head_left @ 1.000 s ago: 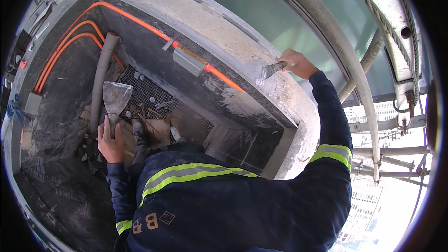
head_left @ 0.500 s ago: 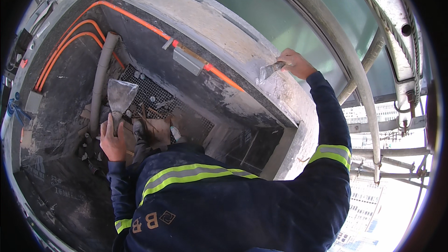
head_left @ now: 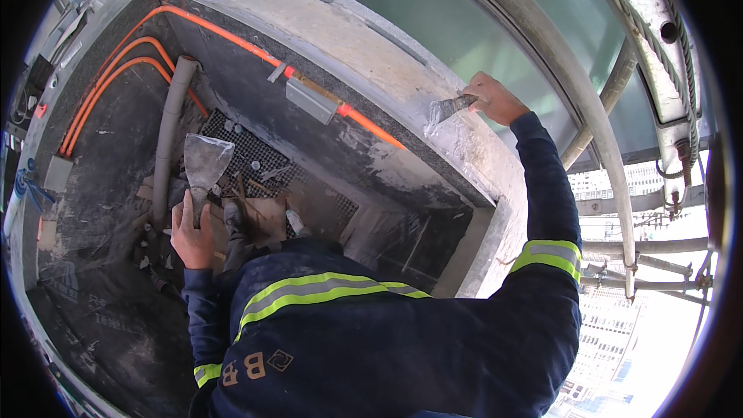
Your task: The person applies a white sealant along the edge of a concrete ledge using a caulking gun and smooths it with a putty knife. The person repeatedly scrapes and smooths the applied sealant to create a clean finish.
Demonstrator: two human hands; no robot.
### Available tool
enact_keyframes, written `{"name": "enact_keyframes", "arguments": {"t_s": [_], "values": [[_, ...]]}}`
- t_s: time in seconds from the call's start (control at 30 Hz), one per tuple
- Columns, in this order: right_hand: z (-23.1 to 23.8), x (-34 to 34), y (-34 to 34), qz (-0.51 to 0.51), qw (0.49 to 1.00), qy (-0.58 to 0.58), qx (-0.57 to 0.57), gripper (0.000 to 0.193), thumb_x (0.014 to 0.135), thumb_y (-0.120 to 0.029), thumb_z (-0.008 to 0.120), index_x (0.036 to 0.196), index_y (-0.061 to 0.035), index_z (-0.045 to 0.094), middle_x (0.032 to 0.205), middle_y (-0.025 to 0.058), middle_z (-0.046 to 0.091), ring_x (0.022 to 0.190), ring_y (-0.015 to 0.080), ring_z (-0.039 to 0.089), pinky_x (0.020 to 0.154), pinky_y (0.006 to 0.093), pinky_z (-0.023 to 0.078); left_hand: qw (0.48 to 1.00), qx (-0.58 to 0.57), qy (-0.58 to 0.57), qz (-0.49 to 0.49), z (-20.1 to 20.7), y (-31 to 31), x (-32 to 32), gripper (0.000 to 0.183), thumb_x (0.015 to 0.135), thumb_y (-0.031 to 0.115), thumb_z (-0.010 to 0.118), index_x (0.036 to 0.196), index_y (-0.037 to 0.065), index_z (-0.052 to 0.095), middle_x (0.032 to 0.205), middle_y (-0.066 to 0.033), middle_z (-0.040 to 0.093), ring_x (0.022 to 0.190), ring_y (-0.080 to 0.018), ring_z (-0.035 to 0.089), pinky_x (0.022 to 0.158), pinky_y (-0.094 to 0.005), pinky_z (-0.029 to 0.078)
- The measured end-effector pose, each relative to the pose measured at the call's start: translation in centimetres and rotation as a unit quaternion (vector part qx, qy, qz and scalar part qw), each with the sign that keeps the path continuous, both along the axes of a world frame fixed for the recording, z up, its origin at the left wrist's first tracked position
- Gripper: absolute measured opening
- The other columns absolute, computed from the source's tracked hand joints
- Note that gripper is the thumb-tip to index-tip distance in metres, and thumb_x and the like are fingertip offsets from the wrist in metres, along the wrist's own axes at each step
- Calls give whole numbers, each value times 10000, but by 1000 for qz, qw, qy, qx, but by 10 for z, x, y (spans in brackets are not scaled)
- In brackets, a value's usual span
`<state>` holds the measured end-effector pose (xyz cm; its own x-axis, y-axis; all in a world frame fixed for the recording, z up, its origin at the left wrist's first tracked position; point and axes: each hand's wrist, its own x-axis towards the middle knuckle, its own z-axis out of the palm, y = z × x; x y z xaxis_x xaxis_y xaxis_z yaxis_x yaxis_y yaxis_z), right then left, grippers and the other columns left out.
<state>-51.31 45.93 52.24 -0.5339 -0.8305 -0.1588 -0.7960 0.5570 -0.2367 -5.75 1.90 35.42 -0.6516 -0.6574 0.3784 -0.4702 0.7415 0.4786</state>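
Observation:
My left hand [head_left: 192, 237] is closed round the handle of a wide putty knife [head_left: 207, 158]. Its flared, grey-smeared blade points up and away from me, above the rubble-strewn floor. On the right, my right hand [head_left: 497, 99] grips a smaller scraper [head_left: 444, 111], held low over the top of the pale concrete ledge [head_left: 348, 46]. The small scraper's end is at a whitish wet-looking smear [head_left: 439, 131] on the ledge; whether it touches cannot be made out. My fingers hide most of its handle.
Orange conduit [head_left: 224, 29] runs along the dark wall below the ledge, past a grey metal box [head_left: 311, 101]. A grey pipe [head_left: 172, 135] stands at left. Black dimpled matting [head_left: 255, 159] and debris lie by my feet. Scaffold tubes [head_left: 615, 178] and wire rope rise at right, beside green glass.
My right hand has shifted up slightly, and the small scraper's angle has changed. The putty knife in my left hand has moved slightly right.

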Motion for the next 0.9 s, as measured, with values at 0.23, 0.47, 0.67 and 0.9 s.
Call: {"name": "enact_keyframes", "arguments": {"t_s": [0.23,0.47,0.67,0.9], "values": [[14,2,9,-29,999,-38,-14,223,840,-107,692,1049,-30,707,1043,124,571,1012,272,571,898,380,461,1000,0,-9,-2,-3,-2,1,484,887,243,728,1332,85,625,1128,-166,657,1004,-361,657,831,-421,531],[22,23,8,-144,981,-101,79,167,918,-153,626,1019,-21,634,989,167,640,950,287,613,830,409,466,1000,6,-7,-14,-4,-1,-2,484,891,245,724,1330,68,622,1112,-167,652,994,-363,651,837,-427,525],[48,51,10,-174,975,-66,120,313,966,-277,583,1154,-26,585,1050,190,649,1000,311,616,845,413,466,999,21,-9,-36,-10,-7,-7,480,894,239,717,1331,65,623,1105,-179,648,1008,-365,642,856,-425,515],[30,110,10,-232,970,-47,50,409,945,-333,585,1120,29,659,1075,234,679,1008,374,635,913,428,478,997,14,-16,-76,-23,-10,-31,470,906,252,700,1328,57,625,1120,-188,648,1012,-385,634,863,-440,511]]}}
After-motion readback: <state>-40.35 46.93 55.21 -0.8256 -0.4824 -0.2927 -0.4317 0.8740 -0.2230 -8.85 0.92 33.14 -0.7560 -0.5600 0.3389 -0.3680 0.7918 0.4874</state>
